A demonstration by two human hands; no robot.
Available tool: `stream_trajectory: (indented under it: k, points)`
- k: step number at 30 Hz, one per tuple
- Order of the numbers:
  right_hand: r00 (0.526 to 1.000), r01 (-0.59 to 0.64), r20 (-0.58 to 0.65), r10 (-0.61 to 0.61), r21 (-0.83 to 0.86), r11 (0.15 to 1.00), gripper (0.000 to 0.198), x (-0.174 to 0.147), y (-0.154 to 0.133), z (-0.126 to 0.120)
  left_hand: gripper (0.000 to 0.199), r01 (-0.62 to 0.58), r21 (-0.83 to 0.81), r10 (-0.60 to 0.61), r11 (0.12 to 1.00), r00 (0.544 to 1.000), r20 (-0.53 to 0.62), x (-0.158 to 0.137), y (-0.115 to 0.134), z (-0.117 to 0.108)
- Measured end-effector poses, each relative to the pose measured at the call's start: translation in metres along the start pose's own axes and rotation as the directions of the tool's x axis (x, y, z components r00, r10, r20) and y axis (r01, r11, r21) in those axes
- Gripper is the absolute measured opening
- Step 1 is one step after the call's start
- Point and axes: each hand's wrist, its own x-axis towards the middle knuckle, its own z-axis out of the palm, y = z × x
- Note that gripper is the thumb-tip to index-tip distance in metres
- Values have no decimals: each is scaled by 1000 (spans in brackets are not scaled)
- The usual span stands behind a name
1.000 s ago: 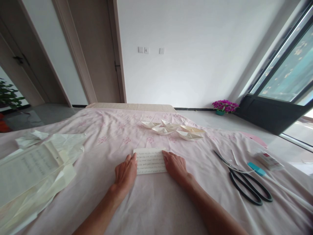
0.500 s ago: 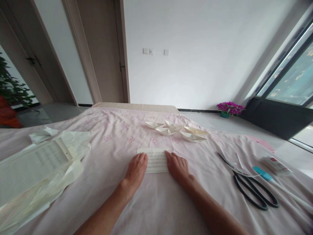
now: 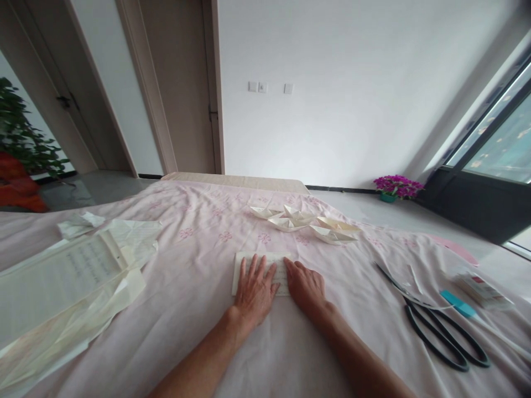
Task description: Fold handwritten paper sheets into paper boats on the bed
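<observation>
A folded sheet of handwritten paper (image 3: 282,258) lies flat on the cloth in front of me. My left hand (image 3: 254,290) rests on its left and middle part, fingers spread and flat. At the paper's right edge is my right hand (image 3: 305,284), its fingers drawn together and bent, holding that edge. Beyond the hands, several folded paper boats (image 3: 290,223) stand in a cluster. Large black-handled scissors (image 3: 440,326) lie open to the right of my right hand.
Left of me lie a writing pad (image 3: 62,276) and loose crumpled sheets (image 3: 136,235). On the right are a blue-headed tool (image 3: 457,304), partly under-resolved, and a small box (image 3: 481,287). A pink floral cloth (image 3: 199,265) covers the surface, with folds throughout.
My left hand has moved right from the paper's left edge onto its face, and its fingers have spread. The right hand stays at the right edge. The whole view has shifted slightly.
</observation>
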Motion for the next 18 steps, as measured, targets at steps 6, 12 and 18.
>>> stream_trajectory:
  k: [6, 12, 18]
  points:
    - [1000, -5, -10, 5, 6, 1000, 43, 1, 1, 2, 54, 46, -5, -46, 999, 995, 90, 2, -10, 4]
    - [989, 11, -147, -20, -64, 998, 34, -4, 3, -7, 58, 75, 11, -76, 997, 985, 156, 5, -13, 4]
    - [922, 282, -325, -212, 186, 941, 38, -31, -28, -17, 53, 58, 57, -69, 997, 978, 199, 4, -15, 9]
